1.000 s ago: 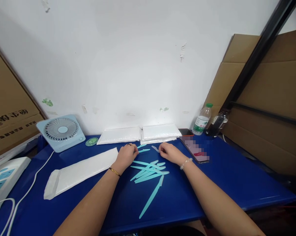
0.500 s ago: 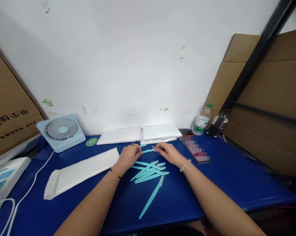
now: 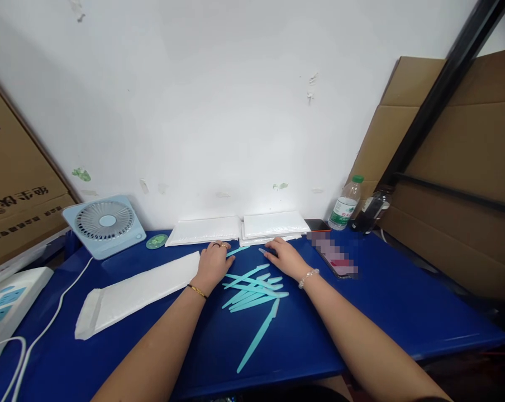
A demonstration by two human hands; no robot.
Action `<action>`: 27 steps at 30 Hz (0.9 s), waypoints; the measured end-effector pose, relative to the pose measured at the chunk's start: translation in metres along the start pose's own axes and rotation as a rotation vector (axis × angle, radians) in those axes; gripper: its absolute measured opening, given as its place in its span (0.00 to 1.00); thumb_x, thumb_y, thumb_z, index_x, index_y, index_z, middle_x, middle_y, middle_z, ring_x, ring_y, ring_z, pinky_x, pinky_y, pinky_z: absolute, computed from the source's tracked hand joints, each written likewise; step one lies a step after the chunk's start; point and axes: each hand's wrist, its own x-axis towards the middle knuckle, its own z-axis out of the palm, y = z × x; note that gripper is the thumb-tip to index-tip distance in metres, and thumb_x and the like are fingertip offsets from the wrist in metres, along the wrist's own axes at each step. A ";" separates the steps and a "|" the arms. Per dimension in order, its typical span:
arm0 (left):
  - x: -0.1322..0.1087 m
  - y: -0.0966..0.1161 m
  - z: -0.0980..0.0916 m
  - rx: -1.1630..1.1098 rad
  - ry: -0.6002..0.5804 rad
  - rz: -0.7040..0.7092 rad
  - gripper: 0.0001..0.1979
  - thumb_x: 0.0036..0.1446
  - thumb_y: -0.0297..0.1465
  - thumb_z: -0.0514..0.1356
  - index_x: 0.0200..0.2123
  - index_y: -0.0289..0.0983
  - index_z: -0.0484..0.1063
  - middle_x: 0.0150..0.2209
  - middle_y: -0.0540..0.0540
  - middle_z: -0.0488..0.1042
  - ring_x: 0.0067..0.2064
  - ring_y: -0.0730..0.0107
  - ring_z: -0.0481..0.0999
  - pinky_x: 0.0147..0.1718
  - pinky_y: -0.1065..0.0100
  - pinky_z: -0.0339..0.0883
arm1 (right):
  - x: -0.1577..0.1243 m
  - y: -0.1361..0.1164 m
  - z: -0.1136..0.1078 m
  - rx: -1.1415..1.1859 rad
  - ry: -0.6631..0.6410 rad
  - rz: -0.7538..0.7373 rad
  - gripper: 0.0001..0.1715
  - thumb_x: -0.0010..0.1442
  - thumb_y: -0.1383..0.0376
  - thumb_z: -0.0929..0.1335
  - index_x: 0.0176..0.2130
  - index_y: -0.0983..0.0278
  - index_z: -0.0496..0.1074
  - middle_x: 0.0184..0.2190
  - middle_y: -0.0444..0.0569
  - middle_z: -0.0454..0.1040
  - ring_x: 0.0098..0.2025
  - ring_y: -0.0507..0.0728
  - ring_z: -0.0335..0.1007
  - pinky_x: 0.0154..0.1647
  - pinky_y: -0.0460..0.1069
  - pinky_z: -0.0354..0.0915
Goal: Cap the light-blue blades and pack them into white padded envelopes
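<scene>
Several turquoise eyebrow razors (image 3: 252, 293) lie crossed in a loose pile on the blue table, most with pale ends towards the right. One separate razor (image 3: 257, 341) points down towards the front edge. My left hand (image 3: 214, 263) rests behind the pile, thumb apart from the fingers. Another razor (image 3: 239, 250) sticks out from between them, its near end hidden by the hand. Opposite, my right hand (image 3: 284, 257) hovers low with thumb and forefinger parted. A small clear cap (image 3: 262, 251) lies at its fingertips.
White padded mailers (image 3: 273, 223) are stacked against the wall. One long white mailer (image 3: 147, 290) lies left of my left hand. A blue fan (image 3: 105, 223) and a power strip (image 3: 15, 301) stand left. A phone (image 3: 334, 257) and bottles (image 3: 345, 206) sit right.
The razor held between both hands now lies on top of the pile. My left hand has shifted left, to the razor behind, and its fingers have parted. My right hand has let go.
</scene>
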 end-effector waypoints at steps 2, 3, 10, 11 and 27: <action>0.002 -0.002 0.002 0.022 -0.044 -0.023 0.10 0.57 0.35 0.56 0.40 0.38 0.71 0.44 0.42 0.73 0.48 0.57 0.69 0.41 0.63 0.61 | 0.003 -0.004 0.004 -0.048 -0.039 -0.016 0.06 0.59 0.65 0.65 0.38 0.64 0.70 0.38 0.51 0.68 0.38 0.55 0.67 0.40 0.49 0.62; 0.002 -0.003 0.002 0.018 -0.069 -0.023 0.09 0.57 0.34 0.55 0.38 0.38 0.71 0.42 0.43 0.74 0.47 0.59 0.70 0.40 0.64 0.61 | 0.004 -0.006 0.005 -0.067 -0.058 -0.020 0.04 0.60 0.66 0.65 0.36 0.64 0.70 0.36 0.50 0.68 0.37 0.55 0.67 0.39 0.48 0.62; 0.001 -0.004 0.002 -0.092 -0.098 0.007 0.05 0.56 0.30 0.53 0.33 0.39 0.69 0.34 0.47 0.75 0.37 0.65 0.73 0.34 0.67 0.59 | -0.001 -0.009 -0.002 -0.032 -0.133 0.028 0.05 0.57 0.73 0.65 0.35 0.64 0.66 0.34 0.49 0.68 0.34 0.54 0.65 0.37 0.47 0.61; 0.001 -0.005 0.002 -0.135 -0.090 0.005 0.05 0.56 0.30 0.53 0.33 0.39 0.69 0.33 0.48 0.74 0.36 0.66 0.73 0.33 0.68 0.59 | -0.001 -0.008 -0.002 -0.009 -0.121 0.024 0.07 0.56 0.74 0.64 0.36 0.64 0.66 0.34 0.49 0.68 0.34 0.54 0.65 0.37 0.47 0.60; 0.004 -0.002 0.010 -0.684 -0.089 0.013 0.11 0.53 0.39 0.55 0.31 0.37 0.68 0.27 0.50 0.70 0.29 0.71 0.66 0.29 0.70 0.59 | 0.002 -0.025 -0.003 0.937 0.245 0.248 0.17 0.52 0.55 0.70 0.36 0.64 0.69 0.27 0.44 0.70 0.26 0.50 0.64 0.24 0.44 0.57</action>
